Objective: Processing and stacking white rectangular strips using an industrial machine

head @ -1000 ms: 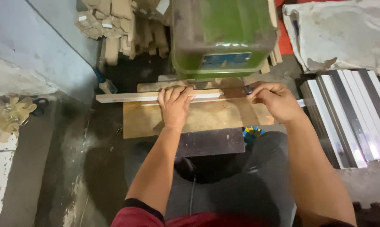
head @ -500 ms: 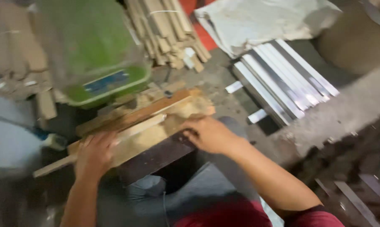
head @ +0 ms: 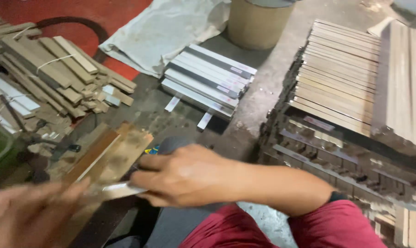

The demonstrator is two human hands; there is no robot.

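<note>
Right hand (head: 187, 177) grips one end of a pale strip (head: 120, 189) over the wooden board (head: 113, 156). Left hand (head: 28, 216) blurred at its other end; grip unclear. Strip seems mid-handling; steadying both ends comes next.

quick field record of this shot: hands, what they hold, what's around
right hand: closed on one end of a thin pale strip
left hand: blurred, at the strip's other end, grip unclear
under the strip: wooden board
ahead: bundle of grey and white strips, cardboard drum, grey cloth
right side: tall stack of strips
left side: wood offcuts
</note>
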